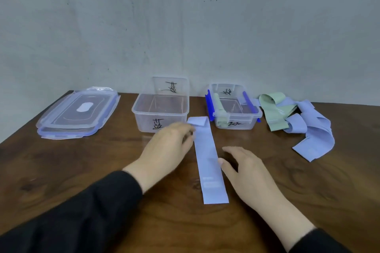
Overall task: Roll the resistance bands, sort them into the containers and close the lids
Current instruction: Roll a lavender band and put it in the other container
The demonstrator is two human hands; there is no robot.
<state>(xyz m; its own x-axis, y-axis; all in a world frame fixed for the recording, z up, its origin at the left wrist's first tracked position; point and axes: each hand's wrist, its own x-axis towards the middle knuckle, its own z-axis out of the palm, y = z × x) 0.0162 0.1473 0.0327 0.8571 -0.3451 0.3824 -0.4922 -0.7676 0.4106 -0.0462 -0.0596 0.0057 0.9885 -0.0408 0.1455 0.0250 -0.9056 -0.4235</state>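
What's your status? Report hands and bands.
Left hand open, right hand open, flanking blue band flat on table, far end folded. Nothing blocking.

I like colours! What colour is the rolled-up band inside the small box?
Pale green. The rolled band shows in the head view.

Matt cloth band [209, 162], clear glossy plastic containers [162, 109], polished wood table [82, 166].
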